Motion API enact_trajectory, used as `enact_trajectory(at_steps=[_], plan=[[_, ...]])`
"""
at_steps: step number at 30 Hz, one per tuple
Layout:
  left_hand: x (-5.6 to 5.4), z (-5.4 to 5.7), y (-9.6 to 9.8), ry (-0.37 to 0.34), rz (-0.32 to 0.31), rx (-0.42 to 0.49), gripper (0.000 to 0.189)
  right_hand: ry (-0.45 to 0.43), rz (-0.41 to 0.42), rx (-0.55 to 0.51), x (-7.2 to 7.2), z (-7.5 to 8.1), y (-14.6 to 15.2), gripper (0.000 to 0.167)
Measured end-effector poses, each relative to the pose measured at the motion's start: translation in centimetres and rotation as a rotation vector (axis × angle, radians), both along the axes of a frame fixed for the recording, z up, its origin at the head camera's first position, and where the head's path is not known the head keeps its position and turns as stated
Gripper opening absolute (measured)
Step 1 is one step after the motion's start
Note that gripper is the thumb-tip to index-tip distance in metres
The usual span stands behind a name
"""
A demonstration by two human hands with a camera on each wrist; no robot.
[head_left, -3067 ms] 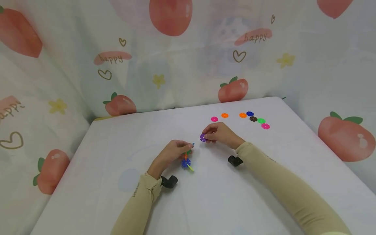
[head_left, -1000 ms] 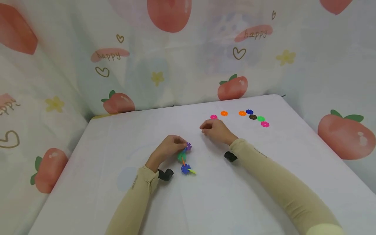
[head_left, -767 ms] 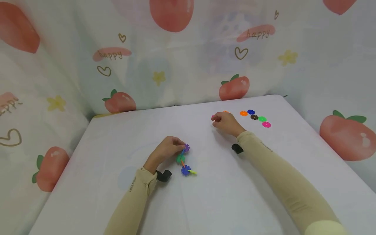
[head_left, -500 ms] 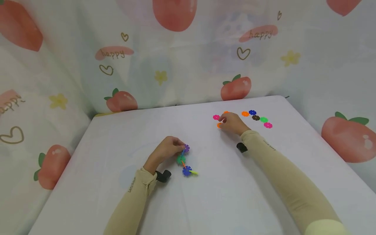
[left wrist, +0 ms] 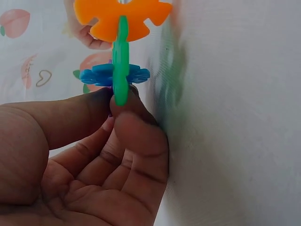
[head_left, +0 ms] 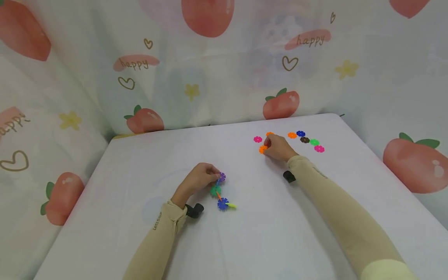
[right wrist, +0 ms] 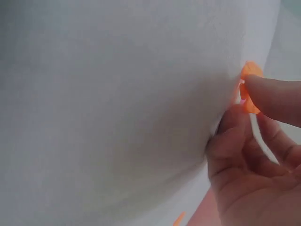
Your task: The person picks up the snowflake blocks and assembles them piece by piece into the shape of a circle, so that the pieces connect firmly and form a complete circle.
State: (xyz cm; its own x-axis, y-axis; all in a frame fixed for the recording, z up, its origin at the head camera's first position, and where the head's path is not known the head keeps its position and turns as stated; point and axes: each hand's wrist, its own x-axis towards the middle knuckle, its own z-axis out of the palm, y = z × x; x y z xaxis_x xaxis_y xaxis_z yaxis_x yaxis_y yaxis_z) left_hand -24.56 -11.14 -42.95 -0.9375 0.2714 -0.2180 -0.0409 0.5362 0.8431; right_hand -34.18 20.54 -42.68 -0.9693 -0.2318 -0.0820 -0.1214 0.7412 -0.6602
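My left hand (head_left: 200, 178) pinches one end of a chain of interlocked plastic snowflake discs, near its purple disc (head_left: 223, 177). Below hang a green disc (head_left: 215, 191), an orange one seen edge-on, a dark blue disc (head_left: 223, 204) and a yellow one (head_left: 231, 205) at the far end. The left wrist view shows a lighter blue disc (left wrist: 141, 74) at the fingertips, slotted into the green. Farther back, my right hand (head_left: 278, 147) has thumb and fingertips on a loose orange snowflake disc (head_left: 262, 149); in the right wrist view the thumb covers part of it.
A pink disc (head_left: 258, 139) and another orange disc (head_left: 270, 134) lie just beyond the right hand. Farther right are orange (head_left: 292, 135), blue (head_left: 301, 133), brown (head_left: 305, 140), green (head_left: 314, 142) and pink (head_left: 319, 149) discs. A printed curtain (head_left: 224, 77) stands behind the white table (head_left: 273, 233).
The purple disc, earlier in my right hand, is now on the chain. My right hand has moved back and right to the loose orange disc and closed its fingers on it.
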Motion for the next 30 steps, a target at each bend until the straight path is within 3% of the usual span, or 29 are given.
enact_trajectory(at_steps=[6,16,26,30], plan=[[0.0,0.0,0.3,0.040,-0.011,-0.030,0.011,-0.041,-0.018,-0.121,0.4,-0.1,0.2,0.022],[0.0,-0.2,0.9,0.042,-0.012,-0.038,0.012,-0.110,0.043,-0.325,2.1,-0.4,-0.7,0.021],[-0.2,-0.1,1.2,0.019,0.010,-0.051,0.015,-0.136,0.174,-0.407,3.8,-0.4,-3.3,0.015],[-0.3,-0.1,1.3,0.010,0.013,-0.052,0.016,-0.187,0.226,-0.467,4.6,-0.3,-4.2,0.012]])
